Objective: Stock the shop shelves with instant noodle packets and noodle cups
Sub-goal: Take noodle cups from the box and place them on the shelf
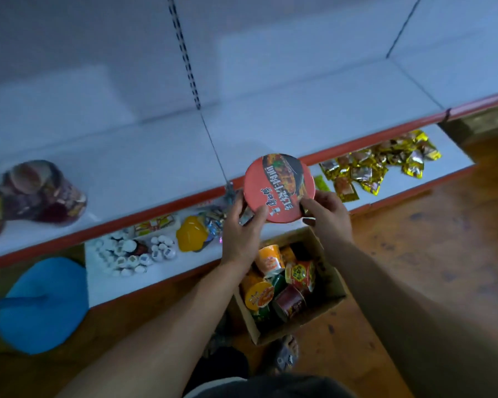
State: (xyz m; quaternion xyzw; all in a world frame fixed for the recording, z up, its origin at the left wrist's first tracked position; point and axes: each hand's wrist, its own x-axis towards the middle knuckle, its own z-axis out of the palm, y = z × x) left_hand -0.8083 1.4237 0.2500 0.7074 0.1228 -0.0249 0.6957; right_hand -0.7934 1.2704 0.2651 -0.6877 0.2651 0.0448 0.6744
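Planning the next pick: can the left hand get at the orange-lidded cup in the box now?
Probably not yet: left hand and right hand both grip the red noodle bowl. The orange-lidded cup lies uncovered in the open cardboard box.

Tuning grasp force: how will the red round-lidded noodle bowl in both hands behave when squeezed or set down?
The red round-lidded noodle bowl is probably light: left hand and right hand hold it only at its rim. Its wide round top suggests stable standing; on edge it might roll.
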